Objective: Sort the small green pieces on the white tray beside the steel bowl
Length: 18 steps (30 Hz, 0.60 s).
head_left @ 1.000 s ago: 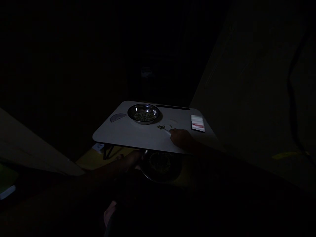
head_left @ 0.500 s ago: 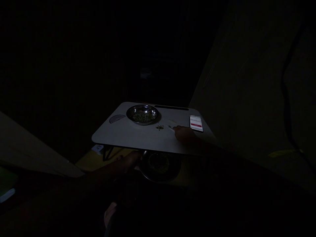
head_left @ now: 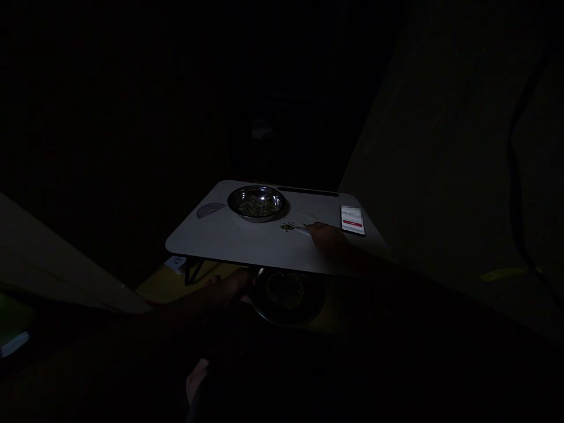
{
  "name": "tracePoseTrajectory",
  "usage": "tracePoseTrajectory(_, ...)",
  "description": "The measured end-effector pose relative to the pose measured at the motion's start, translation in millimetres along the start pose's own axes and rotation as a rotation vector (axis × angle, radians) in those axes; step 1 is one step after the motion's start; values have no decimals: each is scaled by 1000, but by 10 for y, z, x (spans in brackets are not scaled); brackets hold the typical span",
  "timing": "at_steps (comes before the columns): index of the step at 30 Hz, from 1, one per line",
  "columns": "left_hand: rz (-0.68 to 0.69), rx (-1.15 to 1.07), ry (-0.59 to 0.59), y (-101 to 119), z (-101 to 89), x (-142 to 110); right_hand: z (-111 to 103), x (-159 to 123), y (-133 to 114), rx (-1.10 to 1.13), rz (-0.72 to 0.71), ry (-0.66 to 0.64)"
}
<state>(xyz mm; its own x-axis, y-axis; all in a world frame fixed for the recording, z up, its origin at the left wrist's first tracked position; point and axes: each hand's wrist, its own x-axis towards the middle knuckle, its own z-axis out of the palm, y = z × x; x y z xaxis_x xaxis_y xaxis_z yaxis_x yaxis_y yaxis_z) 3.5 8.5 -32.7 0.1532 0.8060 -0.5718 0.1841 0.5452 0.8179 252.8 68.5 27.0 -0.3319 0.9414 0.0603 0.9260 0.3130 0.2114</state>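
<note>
My right hand (head_left: 326, 237) is closed over the white table (head_left: 229, 242), round a short pale utensil (head_left: 301, 230) whose exact kind is too dark to tell. Its tip points left, at a little heap of small green pieces (head_left: 288, 226). Behind and left of the heap stands a shiny steel bowl (head_left: 257, 216) with many more such pieces inside. Lower down, in deep shade, my left hand (head_left: 237, 284) grips the left rim of a round metal pan (head_left: 269, 317), just under the table's front edge. Small pieces lie in a ring in this pan.
A phone (head_left: 352, 222) with a lit screen lies at the table's right side. A dark slot (head_left: 308, 191) runs along the back edge, and a grey half-round mark (head_left: 210, 210) shows at the left. Walls rise on both sides; most surroundings are black.
The utensil in my right hand has turned a little flatter and its tip now reaches the heap's right edge. My left hand stays on the pan. The whole view has shifted slightly.
</note>
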Motion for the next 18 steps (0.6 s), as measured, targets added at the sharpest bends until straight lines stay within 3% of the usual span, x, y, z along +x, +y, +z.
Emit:
tracePoseTrajectory(13,-9,10,6,4,8,-4,58,42,-5,13,-65,74)
tracePoseTrajectory(18,5,8,-11,-2,8,-3,66,16,3,11,-64,40)
